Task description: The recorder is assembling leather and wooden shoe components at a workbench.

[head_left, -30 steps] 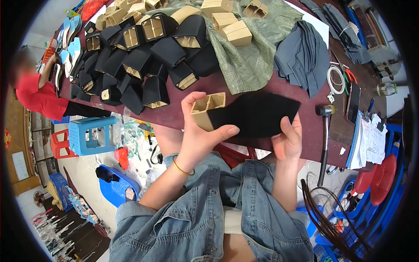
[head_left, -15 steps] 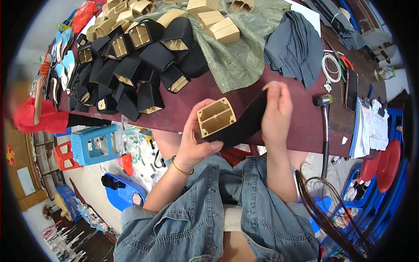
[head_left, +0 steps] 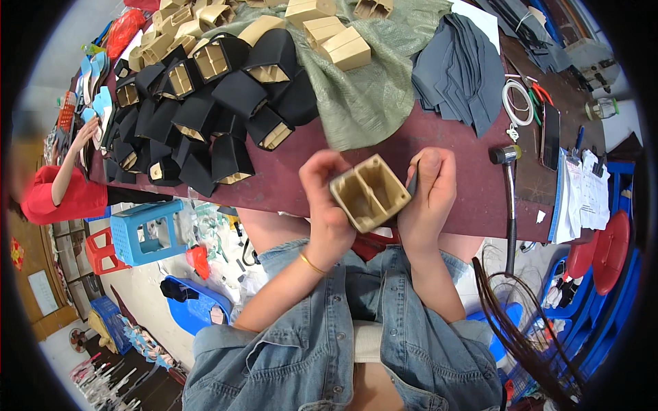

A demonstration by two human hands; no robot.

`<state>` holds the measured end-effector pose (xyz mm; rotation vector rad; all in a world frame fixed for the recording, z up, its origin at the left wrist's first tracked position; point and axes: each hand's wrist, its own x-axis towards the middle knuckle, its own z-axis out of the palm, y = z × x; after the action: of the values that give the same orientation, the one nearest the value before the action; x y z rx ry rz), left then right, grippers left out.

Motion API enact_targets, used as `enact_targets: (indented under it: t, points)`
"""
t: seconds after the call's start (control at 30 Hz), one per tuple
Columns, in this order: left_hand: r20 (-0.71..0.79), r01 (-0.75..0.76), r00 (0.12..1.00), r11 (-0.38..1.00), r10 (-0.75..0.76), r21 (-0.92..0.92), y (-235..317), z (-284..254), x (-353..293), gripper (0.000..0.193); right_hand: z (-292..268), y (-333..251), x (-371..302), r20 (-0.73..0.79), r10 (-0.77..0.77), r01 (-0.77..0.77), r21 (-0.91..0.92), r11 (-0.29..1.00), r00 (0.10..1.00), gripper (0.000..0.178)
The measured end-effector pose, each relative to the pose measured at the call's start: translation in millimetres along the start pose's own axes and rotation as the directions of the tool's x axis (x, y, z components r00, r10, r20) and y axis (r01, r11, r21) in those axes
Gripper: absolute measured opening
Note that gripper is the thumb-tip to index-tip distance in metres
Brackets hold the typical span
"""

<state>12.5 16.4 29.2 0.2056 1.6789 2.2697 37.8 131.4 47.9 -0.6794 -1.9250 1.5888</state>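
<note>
Between my hands, above the table's near edge, a tan hollow shoe heel block (head_left: 371, 195) shows its open end with an inner dividing wall. My left hand (head_left: 325, 205) is closed around the block's left side. On the other side my right hand (head_left: 430, 195) is closed, pinching the edge of a dark cover piece (head_left: 412, 181), of which only a sliver shows beside the block. Most of that cover is hidden behind the block and fingers. To the left lies a pile of black-covered heel blocks (head_left: 232, 159).
Bare tan blocks (head_left: 346, 48) rest on a green wrap sheet (head_left: 370, 116). Dark grey cover pieces (head_left: 462, 75) are stacked at the back right. A hammer (head_left: 507, 157), white cable coil (head_left: 519, 106) and phone (head_left: 550, 135) lie right. A person in red (head_left: 65, 188) works at far left.
The heel block has turned and shifted right, its open end facing up more. The black cover, earlier stretched out to my right hand, is now mostly out of sight.
</note>
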Motion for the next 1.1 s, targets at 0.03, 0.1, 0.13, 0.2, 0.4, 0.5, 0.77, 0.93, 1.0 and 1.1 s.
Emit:
enact_targets:
  t: [0.03,0.1,0.13,0.2,0.4,0.5,0.77,0.93,1.0,1.1]
  points:
    - [-0.126,0.039,0.991,0.999,-0.043,-0.035,8.6,10.2,-7.9,0.120,1.2,0.4,0.7,0.001,0.002,-0.002,0.000,1.000,1.000,0.028]
    - [-0.010,-0.300,0.953,0.950,0.302,0.082,-7.4,6.4,-11.5,0.067,3.8,3.1,1.7,-0.045,-0.162,0.157,-0.101,0.982,0.986,0.021]
    - [-0.040,-0.127,0.991,0.991,0.128,0.034,0.6,8.7,-11.5,0.075,3.1,10.0,0.5,-0.025,-0.292,0.283,-0.187,0.941,0.956,0.014]
    - [-0.006,0.078,0.997,0.991,-0.079,-0.110,9.5,3.1,-9.1,0.077,2.4,8.6,0.3,-0.003,-0.297,0.293,-0.157,0.943,0.955,0.019]
    - [0.387,0.314,0.899,0.919,-0.207,-0.239,15.2,-23.3,2.8,0.081,1.9,-1.2,14.4,0.131,-0.237,0.253,-0.129,0.959,0.963,0.038]
    - [0.497,0.379,0.841,0.888,-0.213,-0.260,6.3,-31.4,6.1,0.083,2.8,2.7,11.3,0.212,-0.147,0.156,-0.026,0.987,0.966,0.044]
    - [0.429,0.429,0.888,0.635,-0.166,-0.643,-0.5,-15.7,13.6,0.079,-18.5,19.5,1.2,0.511,0.234,-0.508,0.500,0.701,0.827,0.031]
    - [0.608,-0.141,0.794,0.970,-0.010,0.200,10.9,-56.8,43.0,0.052,-36.8,27.3,5.6,0.466,-0.181,0.064,0.256,0.965,0.866,0.018]
    - [0.619,-0.340,0.785,0.835,-0.001,0.432,17.4,-57.9,34.3,0.049,-37.9,33.0,5.6,0.519,-0.416,0.456,0.056,0.888,0.747,0.023]
    - [0.589,-0.517,0.807,0.538,0.047,0.666,15.5,-59.0,16.0,0.046,-28.7,51.9,-10.8,0.519,-0.260,0.274,0.052,0.960,0.814,0.023]
